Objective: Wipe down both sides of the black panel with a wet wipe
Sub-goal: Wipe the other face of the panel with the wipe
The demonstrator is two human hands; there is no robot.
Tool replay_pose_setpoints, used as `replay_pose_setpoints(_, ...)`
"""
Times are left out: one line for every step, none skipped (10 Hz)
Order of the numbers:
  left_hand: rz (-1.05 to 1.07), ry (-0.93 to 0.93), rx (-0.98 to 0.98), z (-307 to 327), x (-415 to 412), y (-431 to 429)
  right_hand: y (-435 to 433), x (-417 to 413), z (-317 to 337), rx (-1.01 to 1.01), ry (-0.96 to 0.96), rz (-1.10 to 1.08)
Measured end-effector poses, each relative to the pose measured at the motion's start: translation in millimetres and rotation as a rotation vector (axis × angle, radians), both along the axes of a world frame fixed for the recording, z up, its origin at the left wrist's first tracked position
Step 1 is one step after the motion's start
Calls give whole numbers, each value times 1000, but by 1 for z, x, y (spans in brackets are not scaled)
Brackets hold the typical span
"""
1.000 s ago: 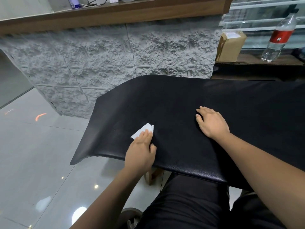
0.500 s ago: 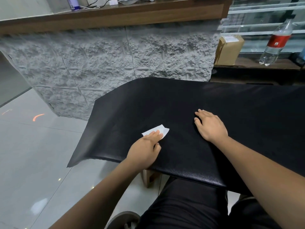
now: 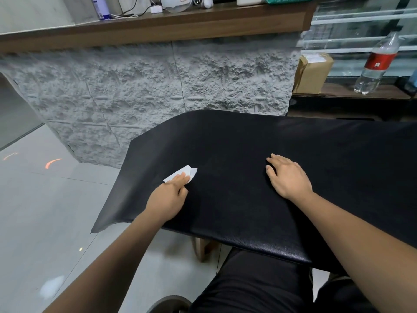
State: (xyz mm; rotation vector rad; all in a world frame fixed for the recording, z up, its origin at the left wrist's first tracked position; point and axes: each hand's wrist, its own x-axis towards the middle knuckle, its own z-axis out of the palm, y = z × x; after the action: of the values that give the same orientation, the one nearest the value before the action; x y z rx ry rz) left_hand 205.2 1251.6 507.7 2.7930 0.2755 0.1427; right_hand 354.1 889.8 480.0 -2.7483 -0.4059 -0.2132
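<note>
**Left hand** (image 3: 168, 195): lying palm down, fingers straight and held close together. The fingertips are pressing a white wet wipe (image 3: 188, 172) flat onto the black panel (image 3: 237, 141), and nothing is being pinched. The wipe is sticking out beyond the fingertips, with one corner folding over. The forearm is reaching in from the lower left.

**Right hand** (image 3: 290, 177): resting flat on the panel, well to the right of the wipe. Its fingers are relaxed and slightly spread, holding nothing. The forearm is crossing the panel's near edge.

**Panel**: lying under both hands and across the person's lap (image 3: 248, 288). Its end is drooping past the left hand toward the tiled floor (image 3: 45, 211).

**Beyond the fingertips**: a rough grey counter front (image 3: 180, 82) is standing behind the panel.

**Far right of the right hand**: a cardboard box (image 3: 312, 72) and a red-labelled bottle (image 3: 376, 64) are sitting on a shelf.
</note>
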Motion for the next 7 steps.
replay_pose_setpoints(62,-5,-22,1,2,7,0,-1,1,2,-4,-1)
replay_pose_setpoints(65,-44,-30,-1,5,1,1,-1,1,4,-5,-4)
replay_pose_setpoints(104,-34,-31,-4,14,-13,1,-1,1,-3,-5,-4)
replay_pose_setpoints(113,-25,-44,-6,20,-30,2,0,0,-7,-3,-4)
replay_pose_setpoints(73,-18,-51,-5,23,-45,1,0,0,-11,-2,-5)
replay_pose_setpoints(12,-43,-28,-5,26,-62,1,0,0,-10,-5,-6)
replay_pose_setpoints(-46,-64,-8,-5,29,-78,2,-1,1,-5,-6,-8)
